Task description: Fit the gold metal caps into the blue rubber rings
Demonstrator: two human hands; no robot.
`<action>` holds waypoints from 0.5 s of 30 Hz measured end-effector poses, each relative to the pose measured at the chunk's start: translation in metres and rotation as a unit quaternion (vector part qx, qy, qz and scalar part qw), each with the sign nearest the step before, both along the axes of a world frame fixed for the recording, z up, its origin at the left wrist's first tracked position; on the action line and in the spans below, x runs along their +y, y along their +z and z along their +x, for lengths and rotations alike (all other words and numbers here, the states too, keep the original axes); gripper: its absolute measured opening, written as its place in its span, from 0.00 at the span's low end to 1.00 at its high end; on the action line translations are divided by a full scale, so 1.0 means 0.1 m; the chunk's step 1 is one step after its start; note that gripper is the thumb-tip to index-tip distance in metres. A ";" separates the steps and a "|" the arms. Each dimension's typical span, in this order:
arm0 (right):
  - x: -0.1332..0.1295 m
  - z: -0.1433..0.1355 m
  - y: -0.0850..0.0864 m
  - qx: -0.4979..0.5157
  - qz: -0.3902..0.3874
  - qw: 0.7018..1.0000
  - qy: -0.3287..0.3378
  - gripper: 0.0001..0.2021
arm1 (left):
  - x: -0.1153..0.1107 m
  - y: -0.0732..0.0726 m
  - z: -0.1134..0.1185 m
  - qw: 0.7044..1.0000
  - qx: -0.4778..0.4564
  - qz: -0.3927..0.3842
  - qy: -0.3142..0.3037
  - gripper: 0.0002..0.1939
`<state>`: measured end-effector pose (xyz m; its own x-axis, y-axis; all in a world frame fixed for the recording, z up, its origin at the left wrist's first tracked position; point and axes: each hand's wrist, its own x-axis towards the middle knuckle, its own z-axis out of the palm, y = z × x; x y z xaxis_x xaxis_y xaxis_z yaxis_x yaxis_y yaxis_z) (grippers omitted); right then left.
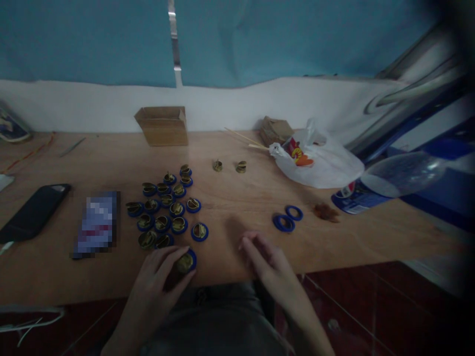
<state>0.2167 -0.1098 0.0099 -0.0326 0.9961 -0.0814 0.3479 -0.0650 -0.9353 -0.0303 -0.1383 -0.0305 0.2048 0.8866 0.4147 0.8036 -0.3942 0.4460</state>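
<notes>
My left hand (pixel 161 274) is at the table's front edge, thumb and fingers closed around a brass-coloured round piece with a blue ring (pixel 186 262). Just beyond it stand several similar brass pieces in blue rings (pixel 162 223), grouped closely, some with a raised flap on top. My right hand (pixel 265 259) hovers over the front edge with its fingers curled in and the tips together; nothing shows between them. To its right lie two loose blue rings (pixel 284 223), one overlapping the other. Two brass pieces without rings (pixel 241 166) sit farther back.
An open cardboard box (pixel 166 127) stands against the wall. A white plastic bag (pixel 322 160), a brown package (pixel 275 129) and a tilted plastic bottle (pixel 404 173) occupy the right. A black phone (pixel 35 212) and a blurred-out flat item (pixel 97 222) lie left.
</notes>
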 end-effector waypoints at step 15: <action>0.36 1.01 -0.35 -0.410 0.226 0.872 -0.141 0.21 | 0.11 -0.01 0.16 0.989 -0.060 0.107 0.088 0.17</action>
